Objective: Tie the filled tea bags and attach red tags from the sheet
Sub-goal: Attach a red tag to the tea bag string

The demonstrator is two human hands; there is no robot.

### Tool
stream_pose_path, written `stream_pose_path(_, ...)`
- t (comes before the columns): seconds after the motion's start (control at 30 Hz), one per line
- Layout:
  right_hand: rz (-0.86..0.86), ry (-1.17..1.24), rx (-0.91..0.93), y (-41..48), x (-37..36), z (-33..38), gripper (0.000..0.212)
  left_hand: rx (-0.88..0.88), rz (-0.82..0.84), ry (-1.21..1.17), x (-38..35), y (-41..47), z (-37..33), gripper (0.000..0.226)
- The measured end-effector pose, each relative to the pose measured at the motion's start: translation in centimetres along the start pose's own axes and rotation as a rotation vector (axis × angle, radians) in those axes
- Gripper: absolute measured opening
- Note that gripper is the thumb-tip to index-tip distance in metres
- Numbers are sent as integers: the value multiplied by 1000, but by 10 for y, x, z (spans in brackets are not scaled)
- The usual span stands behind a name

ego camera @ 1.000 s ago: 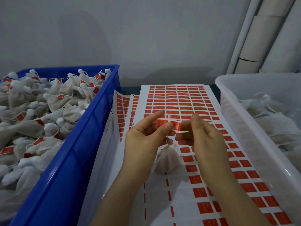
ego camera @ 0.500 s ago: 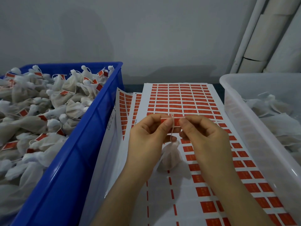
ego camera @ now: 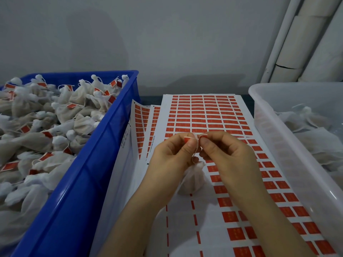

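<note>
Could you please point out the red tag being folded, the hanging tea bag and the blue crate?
red tag (ego camera: 186, 140): head view, left half.
tea bag (ego camera: 193, 179): head view, pouch body.
blue crate (ego camera: 104, 145): head view, right wall.

A blue crate stands along the desk's left edge and a clear plastic bin along its right edge. A grey wall rises behind the desk's far edge, with pale pipes leaning in the far right corner.
</note>
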State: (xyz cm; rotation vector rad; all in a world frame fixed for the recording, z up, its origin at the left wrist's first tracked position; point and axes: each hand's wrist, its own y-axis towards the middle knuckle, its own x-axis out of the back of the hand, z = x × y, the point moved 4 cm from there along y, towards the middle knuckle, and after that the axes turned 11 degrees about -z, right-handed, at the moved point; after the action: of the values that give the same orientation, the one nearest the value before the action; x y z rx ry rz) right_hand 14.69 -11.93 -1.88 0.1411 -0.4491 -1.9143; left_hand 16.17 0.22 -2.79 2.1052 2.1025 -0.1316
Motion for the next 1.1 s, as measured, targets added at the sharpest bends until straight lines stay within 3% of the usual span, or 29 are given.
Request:
stream_pose_path(0.27,17,78,-66,0,0,-1,17,-82,8,-52,2,2,-3,13)
stream_pose_path(0.47,22,78,-58,0,-1,-3,20,-65,-28,-34,2,4,-2,38)
stream_pose_path(0.63,-17,31,-28,0,0,-2,17,-77,-204,10,4,4,-1,43)
stream_pose_path(0.83,-55,-41,11,-1,1,-4,12,-175,-228,79,2,2,-2,17)
stream_pose_path(1.1,-89,-103,88,-3,0,-3,12,-133,-259,31,4,1,-1,18)
